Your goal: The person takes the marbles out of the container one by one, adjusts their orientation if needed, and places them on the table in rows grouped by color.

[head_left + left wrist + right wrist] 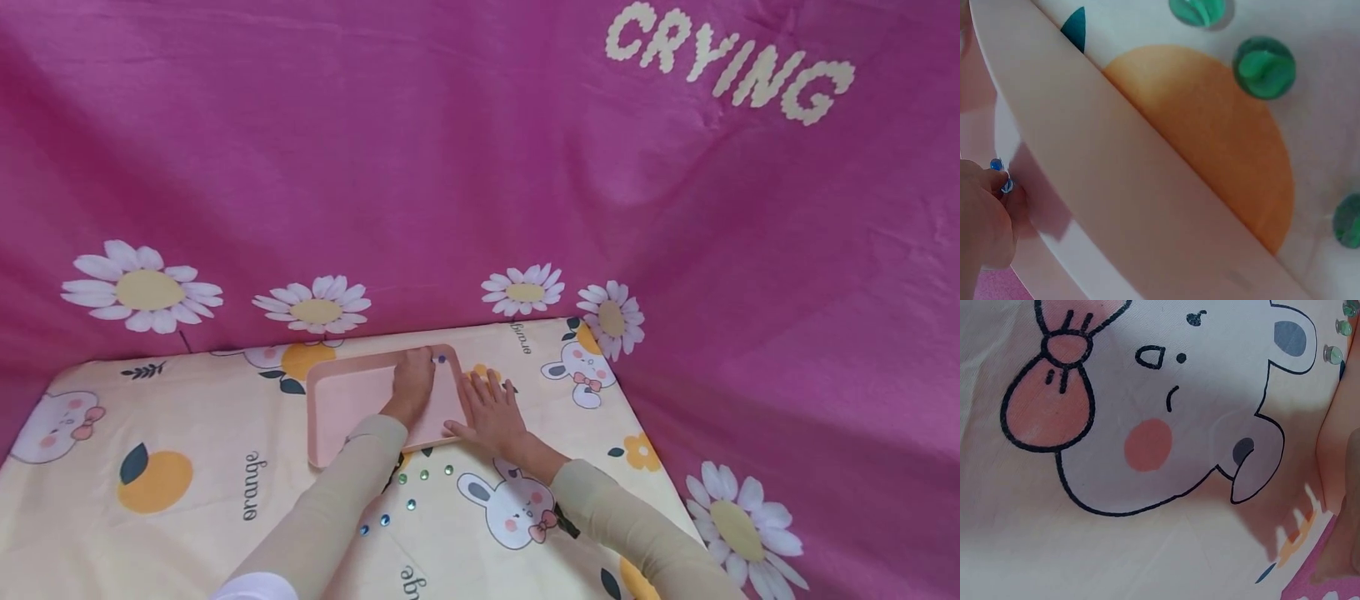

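Note:
My left hand [413, 382] reaches into a shallow pink tray [352, 365], near its far right corner. Its thumb and fingertips pinch a blue glass marble [1007, 185], seen in the left wrist view. A second blue marble [442, 359] sits in that corner, right beside the fingers. My right hand [495, 417] lies against the tray's right side with fingers spread, its thumb over the near right corner. Only a strip of this hand [1341, 544] enters the right wrist view, at the right edge.
On the patterned cloth [217, 417] in front of the tray lie several loose glass marbles, among them a green marble [424, 474], a teal marble [411, 504] and a blue marble [364, 530]. A pink curtain [420, 183] with printed daisies hangs behind and to the right.

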`<state>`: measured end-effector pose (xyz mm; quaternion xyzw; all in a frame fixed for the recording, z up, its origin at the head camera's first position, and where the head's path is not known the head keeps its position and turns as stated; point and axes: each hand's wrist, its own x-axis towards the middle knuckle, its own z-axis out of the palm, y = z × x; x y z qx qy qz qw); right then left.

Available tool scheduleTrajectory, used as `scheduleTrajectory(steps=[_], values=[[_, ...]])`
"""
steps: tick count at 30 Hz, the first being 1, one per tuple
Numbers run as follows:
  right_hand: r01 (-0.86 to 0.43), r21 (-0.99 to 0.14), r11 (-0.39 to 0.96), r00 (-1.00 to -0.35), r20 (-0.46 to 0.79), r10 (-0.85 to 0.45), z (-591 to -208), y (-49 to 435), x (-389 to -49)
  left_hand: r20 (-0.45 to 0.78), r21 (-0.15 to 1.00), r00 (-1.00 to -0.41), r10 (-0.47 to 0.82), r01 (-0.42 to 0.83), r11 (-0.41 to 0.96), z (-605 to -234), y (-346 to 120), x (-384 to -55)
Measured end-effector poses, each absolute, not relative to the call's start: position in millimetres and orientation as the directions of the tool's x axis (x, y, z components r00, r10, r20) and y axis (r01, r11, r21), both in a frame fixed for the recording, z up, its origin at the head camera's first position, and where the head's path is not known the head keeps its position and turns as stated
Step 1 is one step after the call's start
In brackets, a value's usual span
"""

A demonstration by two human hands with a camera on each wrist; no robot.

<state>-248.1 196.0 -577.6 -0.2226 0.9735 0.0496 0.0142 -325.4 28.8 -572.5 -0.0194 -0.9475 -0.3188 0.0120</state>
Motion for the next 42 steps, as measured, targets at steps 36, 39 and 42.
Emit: scheduleTrajectory(steps=[36, 39, 42], values=[[-0.422, 0.147, 0.895, -0.906, -0.044, -0.421, -578.4, 191.0, -248.1, 0.047, 0.885, -0.939, 0.342, 0.197, 0.421, -556.1, -8.9, -172.5], [-0.424, 0.136, 0.896, -0.906, -0.040, -0.422, -577.9, 191.5, -248.2, 0.113, 0.838, -0.910, 0.399, 0.303, 0.453, -561.1, -11.2, -164.4], [-0.424, 0.114, 0.899, -0.906, -0.033, -0.423, -578.7, 193.0, -248.5, 0.171, 0.786, -0.882, 0.439, 0.391, 0.479, -566.3, -11.9, -159.6]])
